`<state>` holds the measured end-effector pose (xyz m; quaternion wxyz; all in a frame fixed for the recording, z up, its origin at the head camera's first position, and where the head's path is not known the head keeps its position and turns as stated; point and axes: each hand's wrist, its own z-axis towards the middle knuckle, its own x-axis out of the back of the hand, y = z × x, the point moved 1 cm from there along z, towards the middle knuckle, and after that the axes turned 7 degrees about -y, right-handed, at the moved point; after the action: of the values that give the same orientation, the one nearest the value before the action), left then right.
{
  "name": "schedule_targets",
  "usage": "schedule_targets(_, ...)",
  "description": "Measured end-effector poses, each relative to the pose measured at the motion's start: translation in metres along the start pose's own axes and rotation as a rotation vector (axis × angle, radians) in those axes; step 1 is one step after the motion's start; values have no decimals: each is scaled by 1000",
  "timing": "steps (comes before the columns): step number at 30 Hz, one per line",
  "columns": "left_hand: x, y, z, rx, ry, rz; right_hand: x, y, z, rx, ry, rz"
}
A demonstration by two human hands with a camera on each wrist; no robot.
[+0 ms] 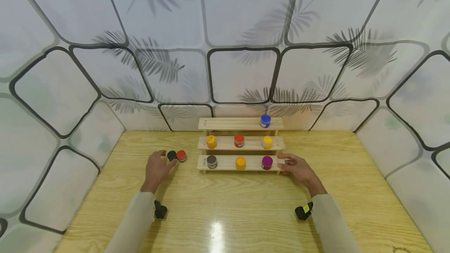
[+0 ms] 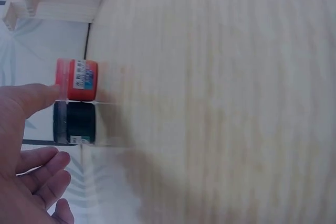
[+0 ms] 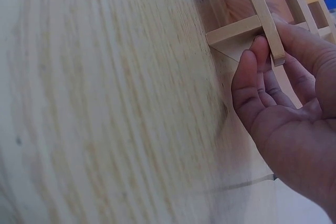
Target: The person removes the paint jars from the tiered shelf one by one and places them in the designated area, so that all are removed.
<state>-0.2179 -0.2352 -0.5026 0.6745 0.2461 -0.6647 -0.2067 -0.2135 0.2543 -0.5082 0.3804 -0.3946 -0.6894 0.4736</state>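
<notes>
The left hand [image 1: 157, 169] is standing with its thumb and fingers set wide, beside a dark jar [image 1: 171, 155] and a red jar [image 1: 181, 155] that are sitting side by side, left of the wooden rack [image 1: 225, 162] on the tabletop [image 1: 225, 203]. Its thumb is overlapping the red jar's lid in the left wrist view, and I cannot tell whether it is touching. With the jars standing so close, a grip on one could be catching the other and tipping it. The right hand [image 1: 298, 169] is pinching the right end of the lowest step; too hard a pull or lift there could be shifting the rack and sliding jars off its narrow boards, the purple jar [image 1: 267, 162] being nearest. On that step a grey jar [image 1: 212, 162] and an amber jar [image 1: 240, 163] are also standing; the middle one is carrying an orange jar [image 1: 211, 141], a scarlet jar [image 1: 239, 140] and a yellow jar [image 1: 267, 142], the top one a blue jar [image 1: 265, 121]. All are probably holding paint, though their fill is not showing clearly.
</notes>
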Motion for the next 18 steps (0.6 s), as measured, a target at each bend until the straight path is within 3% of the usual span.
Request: schedule_targets(18,6,24,3,8,-37,-116,-1,-2,-1,2,-1,1)
